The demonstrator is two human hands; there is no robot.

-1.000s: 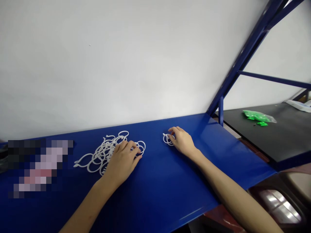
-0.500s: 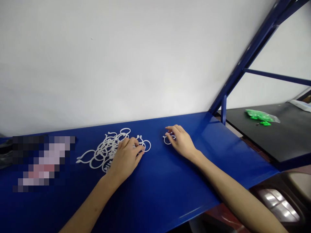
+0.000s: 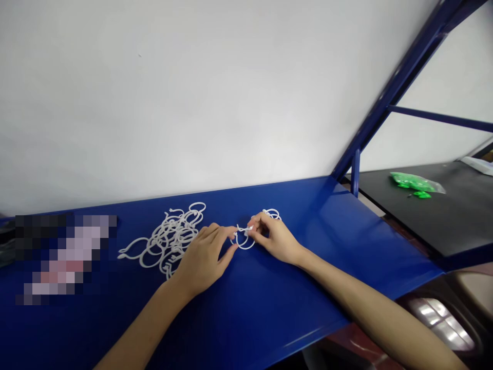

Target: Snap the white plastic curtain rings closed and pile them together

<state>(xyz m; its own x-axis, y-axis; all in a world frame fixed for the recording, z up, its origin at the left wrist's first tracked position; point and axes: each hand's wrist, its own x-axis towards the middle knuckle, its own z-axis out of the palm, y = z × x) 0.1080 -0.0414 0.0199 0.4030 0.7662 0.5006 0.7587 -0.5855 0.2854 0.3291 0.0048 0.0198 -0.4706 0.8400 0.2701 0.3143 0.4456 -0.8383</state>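
One white plastic ring (image 3: 243, 240) sits just above the blue shelf (image 3: 269, 298), pinched from both sides. My left hand (image 3: 204, 259) grips its left end with fingertips closed. My right hand (image 3: 271, 238) pinches its right end between thumb and forefinger. A tangled heap of several white rings (image 3: 169, 236) lies to the left of my left hand. A small stack of white rings (image 3: 272, 213) rests just behind my right hand.
A white wall rises directly behind the shelf. A blue slanted frame post (image 3: 389, 87) stands at the right. Beyond it a black table (image 3: 442, 216) carries a bag of green parts (image 3: 414, 182). A blurred patch (image 3: 61, 257) covers the shelf's left end.
My left hand drew one ring out of the heap toward the right. My right hand left the small stack and came left and nearer, and both now pinch that ring.
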